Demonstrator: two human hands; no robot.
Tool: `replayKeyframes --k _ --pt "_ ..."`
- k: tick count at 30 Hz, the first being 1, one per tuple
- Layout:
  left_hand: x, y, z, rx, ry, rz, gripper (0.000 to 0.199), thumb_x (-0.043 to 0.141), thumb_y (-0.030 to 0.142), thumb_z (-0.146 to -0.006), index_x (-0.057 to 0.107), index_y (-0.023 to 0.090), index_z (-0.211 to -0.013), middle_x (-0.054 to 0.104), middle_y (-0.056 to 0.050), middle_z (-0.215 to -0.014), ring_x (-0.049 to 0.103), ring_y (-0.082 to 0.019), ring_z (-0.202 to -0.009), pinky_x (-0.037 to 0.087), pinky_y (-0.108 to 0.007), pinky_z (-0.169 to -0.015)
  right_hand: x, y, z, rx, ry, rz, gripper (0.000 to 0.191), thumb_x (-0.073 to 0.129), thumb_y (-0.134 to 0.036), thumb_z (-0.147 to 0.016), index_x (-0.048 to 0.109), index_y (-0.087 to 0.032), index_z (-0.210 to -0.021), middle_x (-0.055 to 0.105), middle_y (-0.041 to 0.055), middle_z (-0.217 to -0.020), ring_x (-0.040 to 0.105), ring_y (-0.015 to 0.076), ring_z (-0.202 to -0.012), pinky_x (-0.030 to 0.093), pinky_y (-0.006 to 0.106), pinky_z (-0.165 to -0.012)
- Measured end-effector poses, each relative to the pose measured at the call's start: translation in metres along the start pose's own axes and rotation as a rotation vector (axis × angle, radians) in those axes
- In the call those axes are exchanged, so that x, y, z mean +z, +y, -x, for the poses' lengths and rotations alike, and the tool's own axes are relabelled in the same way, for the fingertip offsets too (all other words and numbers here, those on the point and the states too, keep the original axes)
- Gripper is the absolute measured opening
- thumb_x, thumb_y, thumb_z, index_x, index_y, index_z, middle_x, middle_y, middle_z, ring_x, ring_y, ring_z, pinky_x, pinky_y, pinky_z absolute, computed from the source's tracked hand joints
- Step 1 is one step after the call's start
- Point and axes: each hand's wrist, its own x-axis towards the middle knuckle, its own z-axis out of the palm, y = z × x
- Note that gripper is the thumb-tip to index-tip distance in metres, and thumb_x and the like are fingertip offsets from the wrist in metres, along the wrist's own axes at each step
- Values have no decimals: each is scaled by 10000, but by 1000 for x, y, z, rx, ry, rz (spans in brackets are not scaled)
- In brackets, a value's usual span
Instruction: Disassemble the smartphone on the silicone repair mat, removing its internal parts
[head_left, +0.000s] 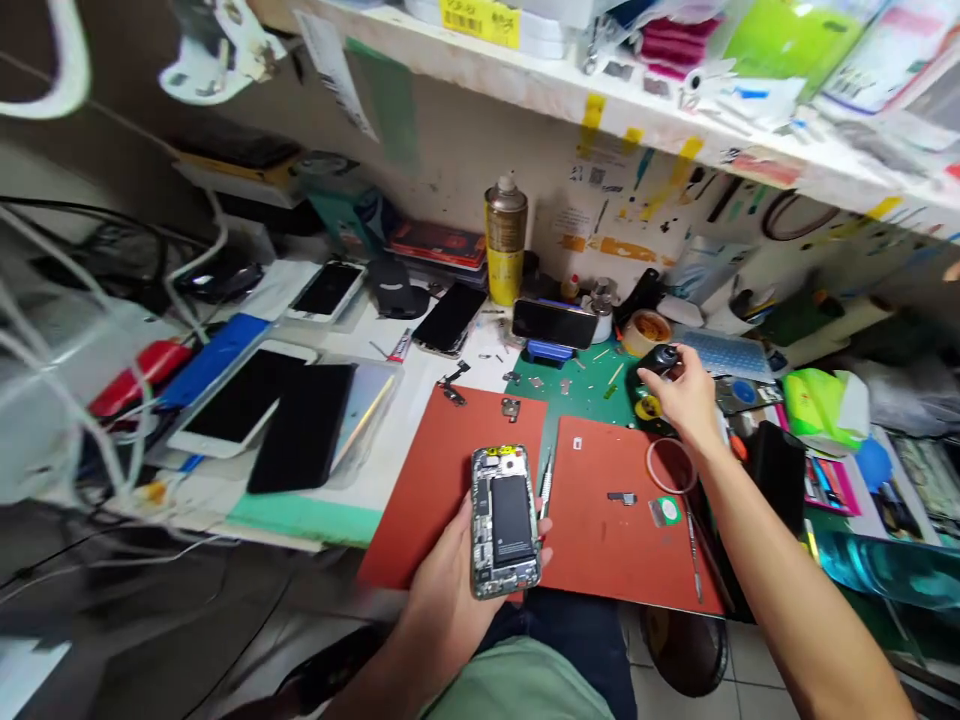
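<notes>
My left hand (450, 555) is wrapped round an opened phone (506, 525), held above the front edge of the mats. The phone's back is off, and its black battery (514, 515) and metal inner parts face up. Farther off to the right, my right hand (686, 395) is closed on a small dark object (646, 378) with a black top and some yellow low on it; its exact kind is unclear. Small phone parts (512, 407) lie on the red mat (442, 480). A second red mat (592, 540) carries a small dark part (622, 497) and a clear ring (671, 465).
A yellow spray can (504, 240) stands against the wall beside a propped phone (555, 325). Tablets (244, 400) and phones crowd the left. Tape (646, 332), tools and a teal bottle (885, 570) fill the right. A loaded shelf (525, 75) overhangs the bench.
</notes>
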Motion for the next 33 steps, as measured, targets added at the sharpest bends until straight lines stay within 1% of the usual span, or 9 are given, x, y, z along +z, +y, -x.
replayKeyframes --k 5,8,11,13,16,18,21,24,33 --pt "9 6 2 19 25 -20 544 530 457 -1102 561 155 -1552 716 -205 -1425 759 -388 -1217 614 -548 -1038 19 15 -13 49 -37 70 741 867 -546 -698 667 -141 -1286 781 150 -1001 693 292 -862 543 482 -891" --pt "5 8 0 34 -7 -54 570 511 507 -1108 571 145 -1543 735 -207 -1389 764 -372 -1208 607 -503 -1042 5 12 0 19 -27 84 852 842 -604 -760 612 -117 -1420 750 224 -1240 728 310 -986 549 458 -909" --pt "-2 9 -6 51 -54 -77 600 525 522 -1103 505 190 -1602 753 -191 -1359 761 -360 -1221 593 -496 -1056 -18 -5 49 -40 98 110 725 711 -628 -915 620 -140 -1443 671 239 -1418 711 324 -1118 507 491 -1032" --pt "-6 10 -11 72 -51 -88 609 557 497 -1095 444 248 -1639 756 -168 -1358 768 -351 -1210 582 -511 -1072 -28 -21 104 -36 179 57 447 629 -593 -1011 750 -208 -1203 775 118 -1132 713 257 -936 539 422 -930" --pt "-10 10 -16 90 -38 -112 623 604 459 -1076 413 284 -1642 759 -153 -1351 773 -344 -1198 566 -533 -1094 -25 -45 195 112 -260 -180 496 603 -599 -1047 690 -215 -746 622 5 -634 557 155 -584 450 292 -599" --pt "-12 10 -17 106 -60 -136 629 641 442 -1057 431 274 -1625 758 -153 -1349 761 -342 -1222 554 -530 -1111 -13 -59 244 229 -551 -385 496 591 -626 -1050 720 -201 -831 640 10 -644 594 157 -607 447 272 -582" --pt "-13 8 -13 129 -123 -185 614 702 405 -1023 490 249 -1577 751 -155 -1361 733 -335 -1267 545 -488 -1121 9 -75 282 462 -738 -638 556 568 -712 -1033 714 -188 -914 630 -12 -625 481 99 -465 340 242 -487" --pt "-14 4 -8 132 -152 -209 577 751 356 -984 554 245 -1515 754 -151 -1357 725 -334 -1273 548 -468 -1108 22 -84 288 601 -803 -838 629 539 -765 -1020 698 -170 -892 617 -8 -556 391 76 -418 275 228 -465" --pt "-21 1 -4 265 -84 -382 393 827 357 -933 668 218 -1264 810 -98 -1131 784 -276 -1016 602 -362 -896 26 -83 306 626 -734 -953 592 606 -713 -1012 784 -149 -1036 782 110 -833 607 133 -536 454 267 -548"
